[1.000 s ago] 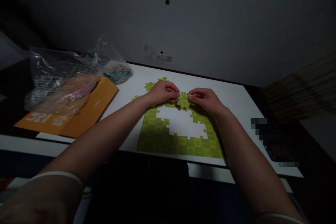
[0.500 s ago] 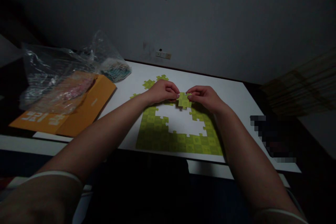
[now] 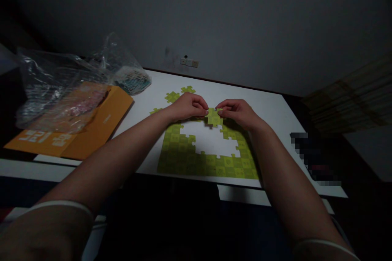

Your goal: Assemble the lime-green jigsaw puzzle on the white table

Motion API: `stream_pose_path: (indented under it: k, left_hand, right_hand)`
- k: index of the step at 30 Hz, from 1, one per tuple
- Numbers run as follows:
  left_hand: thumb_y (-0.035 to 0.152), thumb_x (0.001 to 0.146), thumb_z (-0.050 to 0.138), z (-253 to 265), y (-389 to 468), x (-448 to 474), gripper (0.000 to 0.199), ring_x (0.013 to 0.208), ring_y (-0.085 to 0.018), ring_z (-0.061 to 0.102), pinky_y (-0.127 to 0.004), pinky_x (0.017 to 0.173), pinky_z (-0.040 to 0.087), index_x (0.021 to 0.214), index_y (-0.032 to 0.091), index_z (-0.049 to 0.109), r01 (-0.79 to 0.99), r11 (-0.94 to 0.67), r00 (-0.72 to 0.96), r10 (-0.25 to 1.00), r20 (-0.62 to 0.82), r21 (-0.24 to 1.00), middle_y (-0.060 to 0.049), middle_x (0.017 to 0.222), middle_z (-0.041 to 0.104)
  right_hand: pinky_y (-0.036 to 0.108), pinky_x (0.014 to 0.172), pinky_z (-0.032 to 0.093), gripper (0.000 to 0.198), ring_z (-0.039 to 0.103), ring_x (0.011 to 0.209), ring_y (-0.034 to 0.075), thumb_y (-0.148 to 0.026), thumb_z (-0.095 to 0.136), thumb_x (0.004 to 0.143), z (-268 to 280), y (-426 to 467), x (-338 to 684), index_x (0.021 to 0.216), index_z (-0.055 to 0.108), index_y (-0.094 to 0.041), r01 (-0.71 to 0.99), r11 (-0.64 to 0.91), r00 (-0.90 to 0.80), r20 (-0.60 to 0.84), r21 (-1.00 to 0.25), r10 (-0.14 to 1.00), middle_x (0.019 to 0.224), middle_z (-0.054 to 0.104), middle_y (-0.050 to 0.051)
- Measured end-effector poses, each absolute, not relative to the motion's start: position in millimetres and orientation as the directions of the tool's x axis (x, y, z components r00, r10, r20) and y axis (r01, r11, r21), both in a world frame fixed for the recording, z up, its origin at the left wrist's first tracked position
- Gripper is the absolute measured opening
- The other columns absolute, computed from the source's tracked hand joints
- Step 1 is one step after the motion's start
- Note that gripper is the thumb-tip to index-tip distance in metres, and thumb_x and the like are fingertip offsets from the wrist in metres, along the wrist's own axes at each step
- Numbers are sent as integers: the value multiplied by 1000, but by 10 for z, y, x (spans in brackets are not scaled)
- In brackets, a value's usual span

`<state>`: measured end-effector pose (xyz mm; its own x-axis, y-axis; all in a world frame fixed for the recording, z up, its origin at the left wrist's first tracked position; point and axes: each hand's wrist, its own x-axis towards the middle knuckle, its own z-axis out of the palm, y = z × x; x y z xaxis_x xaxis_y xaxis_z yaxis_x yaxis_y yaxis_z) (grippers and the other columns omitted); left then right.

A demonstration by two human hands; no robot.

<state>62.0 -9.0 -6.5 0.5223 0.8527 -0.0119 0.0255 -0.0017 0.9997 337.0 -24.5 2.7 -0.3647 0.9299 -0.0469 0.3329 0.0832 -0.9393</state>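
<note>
A yellow-green jigsaw puzzle piece [image 3: 214, 116] is held up between my two hands, above the far side of a partly joined puzzle [image 3: 196, 166]. My left hand [image 3: 189, 106] pinches its left edge. On the opposite edge, the fingertips of my right hand [image 3: 236, 112] are closed on the same piece. Below it the joined puzzle lies flat, with a white gap [image 3: 211, 140] in its middle where the tabletop shows. Part of the puzzle's far edge is hidden behind my hands.
Loose green pieces [image 3: 172, 97] lie beyond my left hand on the white table [image 3: 260, 100]. An orange envelope [image 3: 113, 110] and a clear plastic bag [image 3: 64, 73] are at the left. A dark blurred-out object [image 3: 312, 157] is on the right. Behind stands a wall with sockets [image 3: 189, 63].
The view has shifted slightly. Both hands keep the same pinch on the puzzle piece, which stays over nearly the same spot.
</note>
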Motion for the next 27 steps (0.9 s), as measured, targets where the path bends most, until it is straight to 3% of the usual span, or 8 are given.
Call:
stream_pose_path:
  k: [19, 27]
  left_hand:
    - [18, 72, 94, -67, -81, 607, 23, 69, -13, 73, -24, 63, 55, 89, 15, 79, 72, -34, 536, 844, -10, 997, -7, 80, 81]
    - [21, 78, 95, -46, -105, 612, 23, 58, -10, 61, -23, 54, 45, 81, 18, 72, 96, -59, 523, 852, 0, 994, -2, 69, 72]
  right_hand:
    - [31, 54, 33, 40, 51, 59, 14, -53, 97, 77, 92, -270, 3362, 102, 86, -24, 346, 78, -389, -68, -935, 919, 74, 71, 1]
    - [30, 51, 31, 38, 50, 58, 14, -52, 97, 76, 95, -265, 3360, 100, 89, -24, 338, 82, -393, -62, -938, 917, 71, 70, 1]
